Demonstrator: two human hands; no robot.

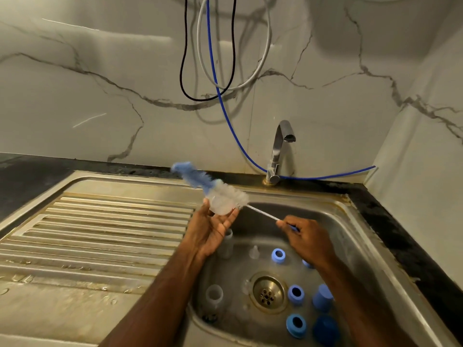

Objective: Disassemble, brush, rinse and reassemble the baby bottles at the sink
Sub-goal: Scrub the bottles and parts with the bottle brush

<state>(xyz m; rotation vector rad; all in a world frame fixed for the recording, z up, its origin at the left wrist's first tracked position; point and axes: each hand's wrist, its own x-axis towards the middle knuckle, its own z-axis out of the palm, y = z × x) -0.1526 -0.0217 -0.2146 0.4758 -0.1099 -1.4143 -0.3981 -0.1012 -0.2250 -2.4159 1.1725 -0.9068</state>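
- Head view: bottle brush (226, 199) was held over the sink (350, 221), bristle head up-left, blurred.
- Right hand (308, 237) pinched the thin wire stem near its handle end; fingers curled round it.
- Left hand (213, 230) lay open, palm up, fingertips touching the white bristles.
- Judged: brush light, bristles soft and springy, stem thin and probably slick when wet; best held at the handle.
- Bottle parts lay in the basin: blue collars (296, 294), clear bottle bodies (214, 295), a blue cap (322, 296).
- Judged: parts light, rigid plastic, slippery wet; grip bodies round the middle.
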